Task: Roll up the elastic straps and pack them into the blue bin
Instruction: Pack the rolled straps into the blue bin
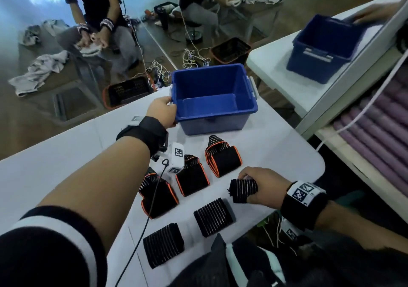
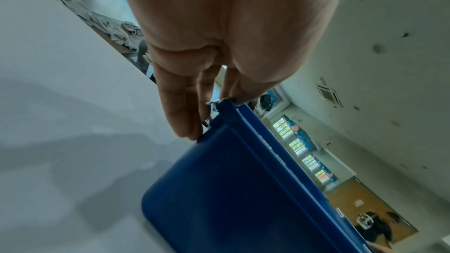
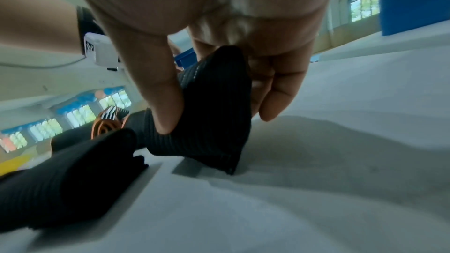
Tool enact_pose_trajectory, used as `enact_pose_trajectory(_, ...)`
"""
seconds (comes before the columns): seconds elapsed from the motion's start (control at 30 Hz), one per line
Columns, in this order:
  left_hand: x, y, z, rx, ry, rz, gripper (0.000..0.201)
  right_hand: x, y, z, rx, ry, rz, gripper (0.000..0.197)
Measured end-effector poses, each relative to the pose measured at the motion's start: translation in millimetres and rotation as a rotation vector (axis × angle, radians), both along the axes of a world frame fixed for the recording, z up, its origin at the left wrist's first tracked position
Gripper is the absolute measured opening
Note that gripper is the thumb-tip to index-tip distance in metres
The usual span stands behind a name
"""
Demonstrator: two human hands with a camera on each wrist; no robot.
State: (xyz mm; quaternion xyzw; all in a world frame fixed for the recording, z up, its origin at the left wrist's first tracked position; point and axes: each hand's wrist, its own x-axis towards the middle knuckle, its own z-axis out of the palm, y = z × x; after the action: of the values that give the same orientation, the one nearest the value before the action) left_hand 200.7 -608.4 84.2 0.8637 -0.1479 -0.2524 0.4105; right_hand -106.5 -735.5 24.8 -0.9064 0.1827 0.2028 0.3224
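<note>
Fingers [image 3: 168,103] of the right hand [image 1: 263,186]: curled round one rolled black strap [image 1: 242,190], thumb on one side, remaining fingers on the other; roll held at the table's right edge, its lower end touching the surface in the right wrist view.
Left hand [image 1: 162,112]: thumb on top of the near-left corner of the blue bin [image 1: 212,96], fingers down the outside wall.
Blue bin: far centre of the white table [image 1: 66,165], interior bare.
Rolled straps, black ribbed, two: one [image 1: 213,217] just left of and nearer than the held roll, one [image 1: 163,243] nearer and further left.
Rolled straps, black with orange edging, three [image 1: 221,156], [image 1: 192,177], [image 1: 157,195]: in a row between bin and black rolls, coil ends showing.
Surroundings: second white table at far right bearing another blue bin [image 1: 324,48]; two seated people at far left handling pale cloths; wooden floor with dark baskets and cables.
</note>
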Motion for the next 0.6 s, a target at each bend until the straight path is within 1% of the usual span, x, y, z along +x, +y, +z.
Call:
enact_pose_trajectory(0.13, -12.6, -37.2, 3.1, 0.040, -0.017, -0.099, 0.040, -15.3, -16.8, 30.7, 0.227, -0.121, -0.156, 0.045)
enact_pose_trajectory(0.23, -29.1, -59.0, 6.9, 0.048, -0.018, -0.179, 0.040, -20.3, -33.7, 65.8, 0.391, -0.214, -0.302, 0.036)
enact_pose_trajectory(0.3, -40.3, -68.6, 9.0, 0.059, -0.030, -0.231, 0.041, -19.2, -49.8, 92.6, 0.470, -0.265, -0.351, 0.033)
enact_pose_trajectory(0.37, -50.7, -74.8, 10.4, 0.055, -0.032, -0.280, 0.041, -13.7, -69.5, 115.9, 0.484, -0.303, -0.340, 0.035)
enact_pose_trajectory(0.47, -64.3, -78.5, 10.3, 0.040, -0.022, -0.365, 0.040, 7.9, -103.4, 137.0, 0.409, -0.342, -0.328, 0.035)
enact_pose_trajectory(0.53, -72.1, -78.3, 9.0, 0.036, -0.009, -0.395, 0.039, 30.5, -127.6, 136.3, 0.375, -0.330, -0.345, 0.034)
enact_pose_trajectory(0.6, -79.6, -77.3, 6.6, 0.040, 0.002, -0.409, 0.040, 55.8, -148.9, 126.5, 0.285, -0.250, -0.304, 0.030)
